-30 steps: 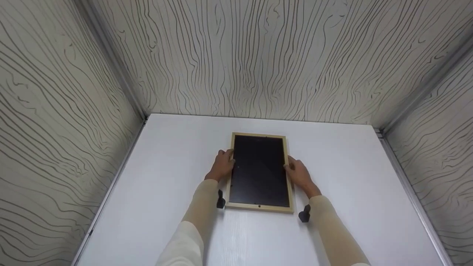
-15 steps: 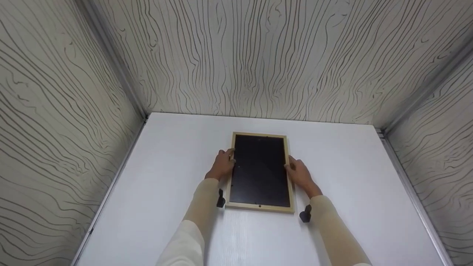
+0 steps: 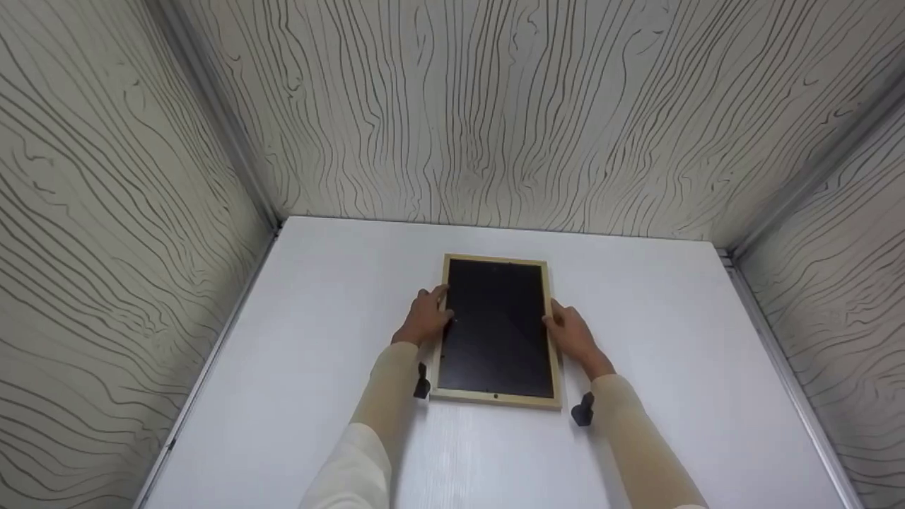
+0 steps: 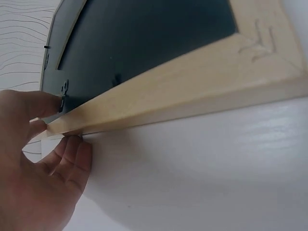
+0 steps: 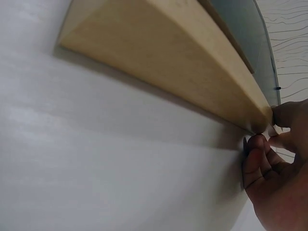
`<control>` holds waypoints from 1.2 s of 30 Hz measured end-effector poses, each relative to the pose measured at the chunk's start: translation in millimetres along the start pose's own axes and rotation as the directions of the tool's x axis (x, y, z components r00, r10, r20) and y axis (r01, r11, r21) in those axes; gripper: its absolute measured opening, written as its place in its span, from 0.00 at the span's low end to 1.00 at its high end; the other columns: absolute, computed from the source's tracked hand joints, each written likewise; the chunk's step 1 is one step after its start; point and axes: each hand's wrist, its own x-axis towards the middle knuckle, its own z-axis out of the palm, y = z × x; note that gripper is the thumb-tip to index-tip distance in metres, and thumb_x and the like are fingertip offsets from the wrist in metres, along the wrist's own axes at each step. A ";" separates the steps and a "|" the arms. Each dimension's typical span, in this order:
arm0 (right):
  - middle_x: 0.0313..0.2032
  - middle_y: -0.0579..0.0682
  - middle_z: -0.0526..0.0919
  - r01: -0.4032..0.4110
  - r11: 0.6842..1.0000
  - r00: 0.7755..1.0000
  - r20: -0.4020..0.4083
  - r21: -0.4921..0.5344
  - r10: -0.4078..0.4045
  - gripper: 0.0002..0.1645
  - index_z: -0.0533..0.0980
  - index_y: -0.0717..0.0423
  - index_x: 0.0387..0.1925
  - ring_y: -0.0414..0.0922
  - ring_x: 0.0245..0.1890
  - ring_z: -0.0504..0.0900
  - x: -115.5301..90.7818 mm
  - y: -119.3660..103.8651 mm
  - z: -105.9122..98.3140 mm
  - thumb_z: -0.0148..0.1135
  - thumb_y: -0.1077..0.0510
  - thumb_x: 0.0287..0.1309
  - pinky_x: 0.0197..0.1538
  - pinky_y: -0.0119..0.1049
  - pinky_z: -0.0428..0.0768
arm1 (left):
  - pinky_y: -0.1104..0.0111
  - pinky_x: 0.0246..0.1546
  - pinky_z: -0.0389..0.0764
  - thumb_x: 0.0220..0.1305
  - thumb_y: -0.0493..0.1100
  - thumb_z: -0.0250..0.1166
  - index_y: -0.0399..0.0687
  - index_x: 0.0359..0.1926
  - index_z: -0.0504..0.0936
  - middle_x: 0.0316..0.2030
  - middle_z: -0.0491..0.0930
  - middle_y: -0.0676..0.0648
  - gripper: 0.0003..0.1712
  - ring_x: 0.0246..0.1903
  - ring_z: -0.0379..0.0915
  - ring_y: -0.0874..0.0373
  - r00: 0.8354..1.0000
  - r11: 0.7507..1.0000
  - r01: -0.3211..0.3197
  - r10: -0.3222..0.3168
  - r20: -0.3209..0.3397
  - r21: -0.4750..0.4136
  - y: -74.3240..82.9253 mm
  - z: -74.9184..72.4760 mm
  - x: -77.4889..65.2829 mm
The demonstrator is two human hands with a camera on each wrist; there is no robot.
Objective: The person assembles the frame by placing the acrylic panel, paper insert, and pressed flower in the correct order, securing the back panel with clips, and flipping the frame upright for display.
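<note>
A picture frame (image 3: 498, 397) with a light wooden rim lies back side up on the white table, its long sides running away from me. Its black backing board (image 4: 154, 43) faces upward. My left hand (image 3: 424, 317) grips the left side: the thumb rests on the backing by a small dark metal hanger (image 4: 63, 94), while the other fingers bend against the rim's outer face. On the right side, my right hand (image 3: 571, 334) pinches the rim, thumb on top and curled fingers at the outer lower edge. The frame's front is hidden underneath.
The white table (image 3: 339, 283) reaches back to a wall (image 3: 495, 141) with a wood-grain pattern. Similar panels stand left and right, with metal rails (image 3: 212, 106) at the corners. A dark wrist-worn piece (image 3: 582, 410) sits by each sleeve.
My left thumb has slid slightly inward from the rim onto the black backing. The right hand and the picture frame stay practically in place.
</note>
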 end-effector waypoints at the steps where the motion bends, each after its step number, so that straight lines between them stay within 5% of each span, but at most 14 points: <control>1: 0.47 0.65 0.77 0.003 1.000 1.000 0.003 0.006 -0.003 0.36 0.58 0.63 0.81 0.53 0.43 0.73 0.2 -0.1 -0.1 0.53 0.56 0.80 0.54 0.51 0.76 | 0.48 0.63 0.78 0.76 0.45 0.61 0.52 0.81 0.65 0.62 0.72 0.35 0.36 0.52 0.72 0.47 1.000 1.000 0.003 -0.003 0.000 -0.006 -0.1 -0.2 0.1; 14: 0.53 0.65 0.76 -0.036 0.999 0.999 0.030 0.041 0.034 0.37 0.55 0.59 0.83 0.55 0.49 0.74 1.8 -2.9 -2.2 0.51 0.53 0.82 0.61 0.55 0.76 | 0.48 0.64 0.77 0.75 0.42 0.60 0.51 0.80 0.67 0.61 0.72 0.34 0.35 0.52 0.71 0.46 1.000 1.000 0.017 -0.017 -0.011 -0.020 5.3 -4.4 -0.3; 27: 0.50 0.64 0.75 -0.031 0.998 0.999 0.025 0.052 0.029 0.37 0.56 0.60 0.83 0.53 0.45 0.71 2.1 1.7 1.1 0.53 0.55 0.81 0.57 0.51 0.73 | 0.48 0.70 0.73 0.78 0.42 0.56 0.54 0.82 0.65 0.64 0.71 0.36 0.34 0.62 0.71 0.45 0.999 0.999 0.038 -0.038 0.022 0.030 7.0 -3.1 -2.0; 36: 0.53 0.65 0.75 -0.042 0.998 0.999 0.033 0.052 0.040 0.37 0.55 0.61 0.83 0.55 0.48 0.73 1.3 0.7 0.3 0.52 0.54 0.82 0.62 0.55 0.74 | 0.47 0.69 0.75 0.78 0.42 0.55 0.54 0.82 0.65 0.63 0.72 0.36 0.34 0.58 0.72 0.46 0.999 0.997 0.039 -0.041 0.025 0.073 10.3 -3.9 -2.3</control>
